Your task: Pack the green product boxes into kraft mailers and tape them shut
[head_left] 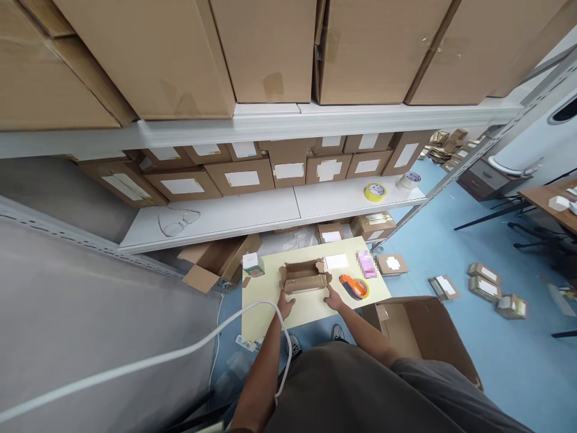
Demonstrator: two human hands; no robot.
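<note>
One open cardboard box (304,278) mid-bench (270,316), my two hands on it, left hand (285,304) at its near left corner, right hand (334,297) at its near right, each grip's spread I cannot tell, one orange tape dispenser (354,287) right of the box, two rolls on the shelf (270,210) beyond the box, yellow tape roll (375,192), white tape roll (409,180).

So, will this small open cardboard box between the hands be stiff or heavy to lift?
Probably light: the small cardboard box looks like thin board with its flaps open, so it may flex if squeezed. Its flat base on the yellow table suggests it will slide rather than roll. The left hand and right hand at its ends should steady it.
</note>
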